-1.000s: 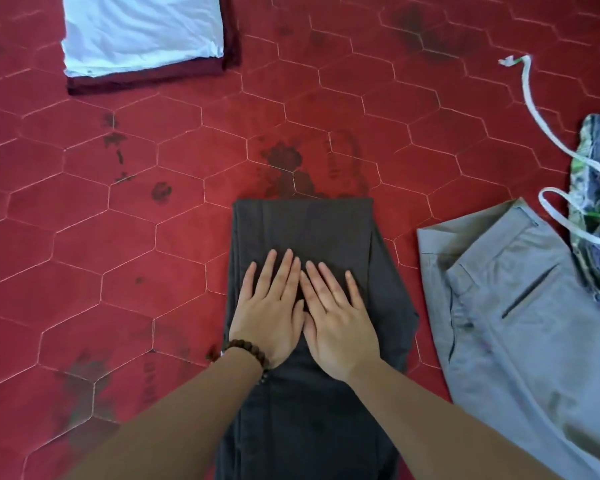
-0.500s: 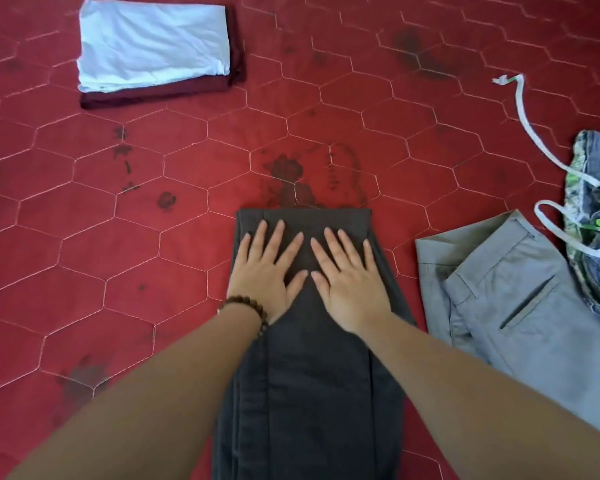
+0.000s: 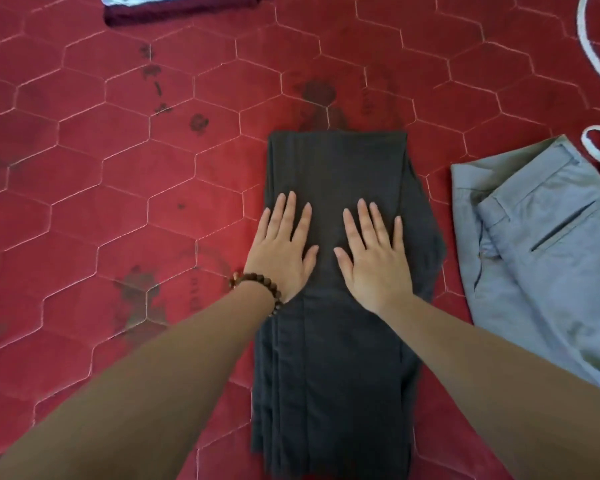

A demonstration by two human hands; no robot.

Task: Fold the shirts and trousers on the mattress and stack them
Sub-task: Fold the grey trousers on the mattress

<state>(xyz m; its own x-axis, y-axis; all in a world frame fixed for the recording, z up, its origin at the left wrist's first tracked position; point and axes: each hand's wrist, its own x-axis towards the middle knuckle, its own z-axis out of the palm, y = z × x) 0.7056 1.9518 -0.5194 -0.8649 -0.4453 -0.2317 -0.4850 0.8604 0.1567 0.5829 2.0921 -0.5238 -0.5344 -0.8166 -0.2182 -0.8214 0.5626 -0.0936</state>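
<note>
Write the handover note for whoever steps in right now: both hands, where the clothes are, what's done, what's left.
Left hand: flat, fingers straight, pressing the dark trousers near their left edge.
Right hand: flat on the same trousers, beside the left, apart from it.
Dark trousers: folded lengthwise, long strip in the middle of the mattress, not yet folded short.
Grey trousers: to the right, unfolded.
Stack: far left top, a maroon piece with a white one on it, mostly out of frame.
More clothing with a white cord at the right edge.
Left: fold the dark trousers down, stack them, then the grey ones and the rest.
</note>
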